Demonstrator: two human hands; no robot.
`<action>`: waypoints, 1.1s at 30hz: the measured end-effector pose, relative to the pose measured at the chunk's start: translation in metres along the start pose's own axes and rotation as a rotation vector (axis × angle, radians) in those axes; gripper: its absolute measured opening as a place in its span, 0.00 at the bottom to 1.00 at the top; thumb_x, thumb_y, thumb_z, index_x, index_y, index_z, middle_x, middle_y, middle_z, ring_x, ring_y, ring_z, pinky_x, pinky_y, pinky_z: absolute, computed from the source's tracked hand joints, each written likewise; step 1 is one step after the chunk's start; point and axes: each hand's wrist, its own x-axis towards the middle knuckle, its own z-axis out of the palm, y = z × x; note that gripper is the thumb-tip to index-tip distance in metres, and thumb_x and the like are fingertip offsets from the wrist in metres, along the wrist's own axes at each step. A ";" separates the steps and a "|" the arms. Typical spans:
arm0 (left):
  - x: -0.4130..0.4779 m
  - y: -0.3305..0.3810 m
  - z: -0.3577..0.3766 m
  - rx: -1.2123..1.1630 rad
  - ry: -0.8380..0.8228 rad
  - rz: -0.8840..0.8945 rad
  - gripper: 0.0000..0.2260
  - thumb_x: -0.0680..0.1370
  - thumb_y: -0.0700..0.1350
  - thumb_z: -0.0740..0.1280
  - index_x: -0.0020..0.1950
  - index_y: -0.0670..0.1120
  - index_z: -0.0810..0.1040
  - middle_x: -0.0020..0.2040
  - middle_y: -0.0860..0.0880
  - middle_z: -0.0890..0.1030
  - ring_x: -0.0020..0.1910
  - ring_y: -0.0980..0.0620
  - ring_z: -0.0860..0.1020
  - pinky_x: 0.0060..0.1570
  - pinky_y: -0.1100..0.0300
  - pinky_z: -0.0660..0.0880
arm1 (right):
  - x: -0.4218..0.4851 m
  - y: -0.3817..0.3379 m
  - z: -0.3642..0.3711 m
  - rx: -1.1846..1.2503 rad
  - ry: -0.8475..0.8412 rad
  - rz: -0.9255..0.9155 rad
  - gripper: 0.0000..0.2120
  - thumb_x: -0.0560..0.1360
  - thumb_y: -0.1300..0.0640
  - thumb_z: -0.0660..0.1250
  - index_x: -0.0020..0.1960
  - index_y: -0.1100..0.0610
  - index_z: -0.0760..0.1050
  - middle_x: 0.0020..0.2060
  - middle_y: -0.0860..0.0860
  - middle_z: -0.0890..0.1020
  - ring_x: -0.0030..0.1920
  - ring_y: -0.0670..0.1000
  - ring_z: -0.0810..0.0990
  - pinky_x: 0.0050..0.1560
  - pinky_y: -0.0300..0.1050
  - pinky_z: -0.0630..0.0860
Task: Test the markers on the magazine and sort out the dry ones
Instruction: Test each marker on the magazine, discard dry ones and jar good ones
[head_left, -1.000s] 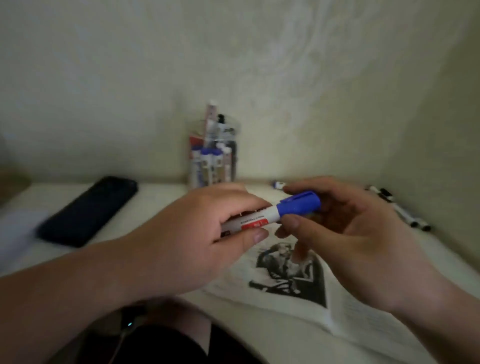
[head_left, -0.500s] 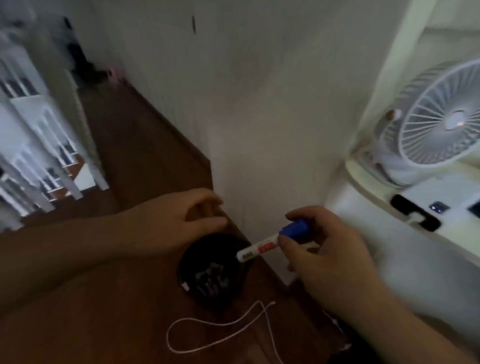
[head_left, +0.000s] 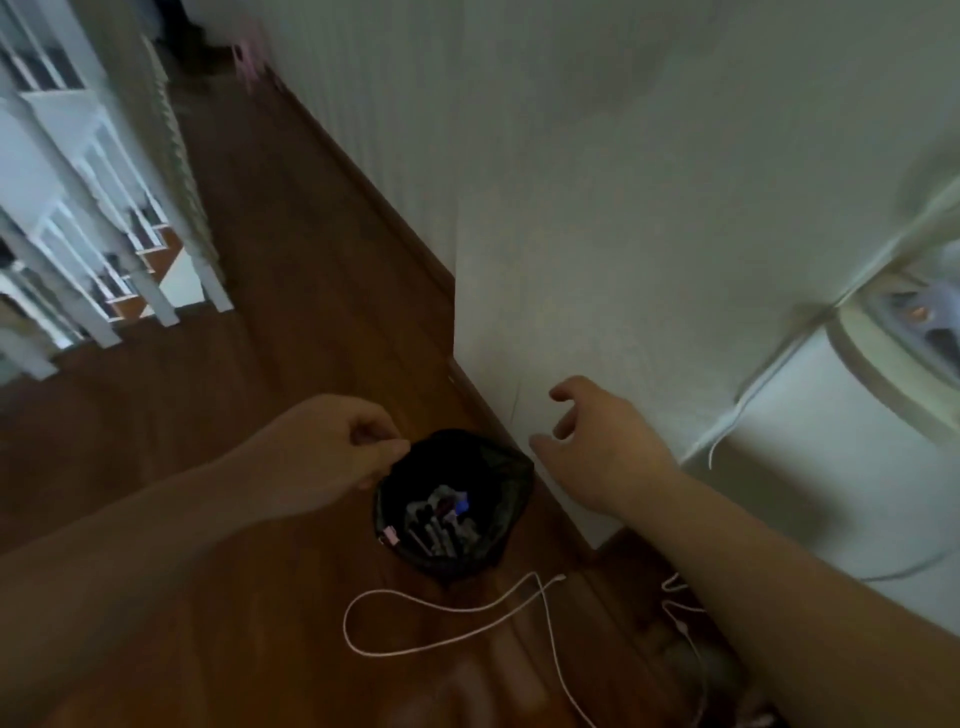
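Rim of the black bag (head_left: 511, 470) on the floor (head_left: 260, 364) is being pinched by the left hand (head_left: 332, 457); the right hand (head_left: 597, 447) is being held spread, empty, just beside it. Markers (head_left: 441, 525) — one blue-capped — are lying inside, below and between the hands, left nearer.

Bare left hand (head_left: 332, 449), bare right hand (head_left: 605, 449); behind each, a bare forearm, uncovered as far back as shows.
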 end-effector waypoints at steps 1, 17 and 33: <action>0.002 0.004 -0.001 0.002 0.001 0.010 0.05 0.79 0.54 0.68 0.48 0.55 0.83 0.40 0.56 0.84 0.37 0.64 0.82 0.40 0.67 0.77 | -0.004 0.004 -0.005 -0.015 0.000 -0.010 0.22 0.77 0.47 0.70 0.69 0.50 0.70 0.44 0.44 0.80 0.41 0.41 0.77 0.35 0.32 0.70; 0.011 0.199 0.025 0.155 -0.095 0.714 0.09 0.78 0.60 0.67 0.46 0.57 0.83 0.41 0.61 0.83 0.42 0.63 0.81 0.44 0.61 0.77 | -0.232 0.084 -0.174 0.061 0.132 0.047 0.16 0.64 0.31 0.73 0.49 0.35 0.79 0.36 0.37 0.84 0.25 0.40 0.78 0.25 0.30 0.73; -0.172 0.618 0.300 -0.416 -0.614 1.396 0.03 0.77 0.50 0.72 0.43 0.55 0.83 0.35 0.52 0.82 0.30 0.47 0.79 0.33 0.50 0.76 | -0.527 0.306 -0.320 -0.133 0.720 0.794 0.07 0.76 0.49 0.70 0.54 0.45 0.80 0.42 0.41 0.81 0.42 0.44 0.80 0.49 0.44 0.79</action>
